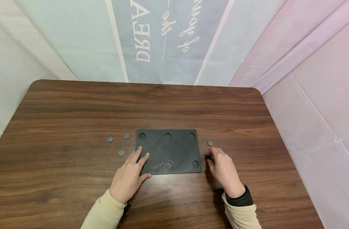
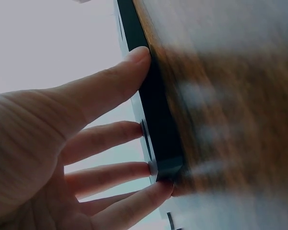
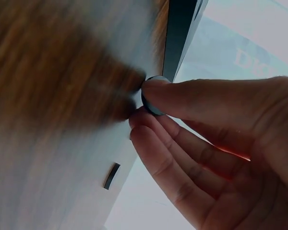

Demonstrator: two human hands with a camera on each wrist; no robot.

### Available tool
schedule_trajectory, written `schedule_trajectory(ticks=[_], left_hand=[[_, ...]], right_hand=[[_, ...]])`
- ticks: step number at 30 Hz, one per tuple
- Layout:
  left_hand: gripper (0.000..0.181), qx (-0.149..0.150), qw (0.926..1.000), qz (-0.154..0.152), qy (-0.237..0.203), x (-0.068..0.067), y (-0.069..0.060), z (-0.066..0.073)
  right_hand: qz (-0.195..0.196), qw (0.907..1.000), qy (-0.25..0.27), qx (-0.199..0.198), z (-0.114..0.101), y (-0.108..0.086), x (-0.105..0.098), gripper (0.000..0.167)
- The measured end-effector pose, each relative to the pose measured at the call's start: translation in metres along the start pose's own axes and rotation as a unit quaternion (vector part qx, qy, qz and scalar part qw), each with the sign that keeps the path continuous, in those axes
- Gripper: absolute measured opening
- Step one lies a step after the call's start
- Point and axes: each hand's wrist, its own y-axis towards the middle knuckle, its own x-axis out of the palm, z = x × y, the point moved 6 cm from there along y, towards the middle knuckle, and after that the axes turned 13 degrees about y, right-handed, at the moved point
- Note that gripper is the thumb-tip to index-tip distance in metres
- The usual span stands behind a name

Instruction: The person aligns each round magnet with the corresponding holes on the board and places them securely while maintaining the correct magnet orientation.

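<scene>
A dark rectangular board with round recesses lies on the table. My left hand rests at its left end, fingers spread and fairly straight over the top, the thumb against the front edge. The lower-left part of the board is hidden under this hand. Right of the board, my right hand pinches a small dark disc between thumb and fingers, low over the table. Just beyond those fingers lies a grey disc; another disc is partly covered by the hand.
Three more grey discs lie left of the board: one disc farthest out, a second nearer the board and a third by the left fingers. Behind the wooden table hangs a printed cloth.
</scene>
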Motion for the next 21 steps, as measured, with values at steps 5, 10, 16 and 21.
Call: schedule_trajectory(ticks=[5, 10, 16, 21], left_hand=[[0.064, -0.001, 1.0, 0.002, -0.001, 0.0006, -0.0001, -0.0002], [0.064, 0.0, 1.0, 0.005, -0.001, 0.0001, 0.0002, 0.0001], [0.064, 0.001, 1.0, 0.006, -0.001, 0.0006, -0.0002, 0.0004], [0.063, 0.002, 0.9999, 0.015, -0.001, 0.0013, -0.0008, -0.0005]], right_hand=[[-0.005, 1.0, 0.002, -0.002, 0.0002, -0.0002, 0.0004, 0.021], [-0.006, 0.9999, 0.008, -0.013, -0.0014, -0.0004, 0.0002, 0.02], [-0.009, 0.9998, 0.011, -0.016, -0.0023, -0.0011, 0.0005, 0.02], [0.002, 0.9997, 0.015, -0.02, -0.0047, -0.0011, -0.0003, 0.019]])
